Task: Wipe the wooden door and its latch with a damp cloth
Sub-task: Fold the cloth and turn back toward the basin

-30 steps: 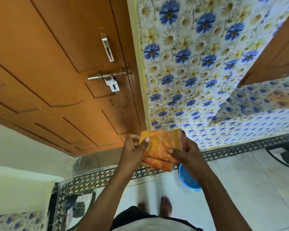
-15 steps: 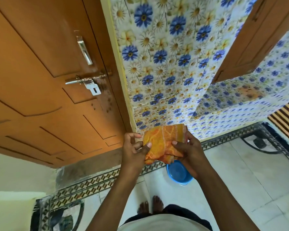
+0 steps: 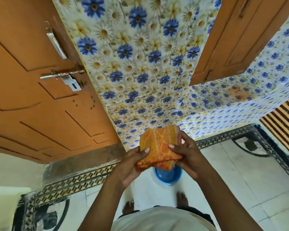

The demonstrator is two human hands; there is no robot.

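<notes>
A folded orange patterned cloth (image 3: 158, 146) is held in front of me by both hands. My left hand (image 3: 129, 165) grips its lower left edge, thumb on top. My right hand (image 3: 188, 157) holds its right side, fingers pressed on the fold. The wooden door (image 3: 32, 100) fills the left of the view, well apart from the cloth. Its metal latch (image 3: 62, 74) with a hanging hasp plate (image 3: 73, 85) sits near the door's right edge, below a metal pull handle (image 3: 56, 42).
A blue basin (image 3: 168, 176) stands on the tiled floor directly under the cloth, near my bare feet. Floral wall tiles (image 3: 140, 64) run right of the door. A second wooden door (image 3: 250, 35) is at the upper right, a slatted panel (image 3: 284, 124) at the right edge.
The view has swung right, so the door and latch sit further left. Both hands have kept hold of the cloth and folded it slightly tighter over the basin.
</notes>
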